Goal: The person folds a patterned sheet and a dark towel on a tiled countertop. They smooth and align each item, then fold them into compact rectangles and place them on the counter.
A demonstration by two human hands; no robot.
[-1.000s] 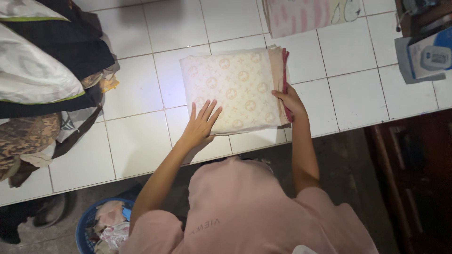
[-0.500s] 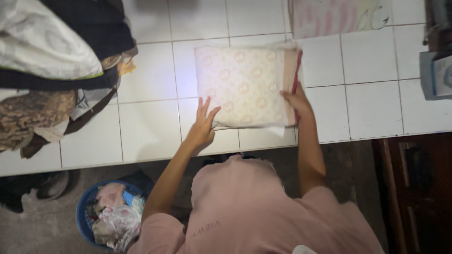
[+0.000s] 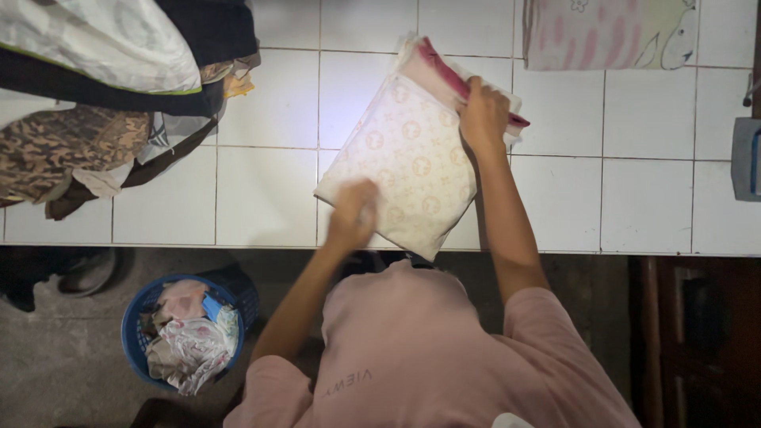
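We find the right hand [image 3: 482, 111] clamped on the far edge of the folded cream patterned cloth [image 3: 408, 158], which lies skewed on the white tiled counter [image 3: 265, 194]. The left hand [image 3: 353, 214], blurred, rests on its near edge; we cannot tell its grip. A clothes pile [image 3: 103, 87] lies well left of that hand.

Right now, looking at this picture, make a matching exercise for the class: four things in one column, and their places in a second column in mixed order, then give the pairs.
Things
1. folded patterned cloth
2. blue basket
3. heap of clothes
4. pink striped cloth

Places
A. on the floor, below the counter edge
B. piled at the counter's left end
C. under both hands, turned at an angle on the tiles
D. at the counter's far right edge, lying flat

Pairs: 1-C, 2-A, 3-B, 4-D
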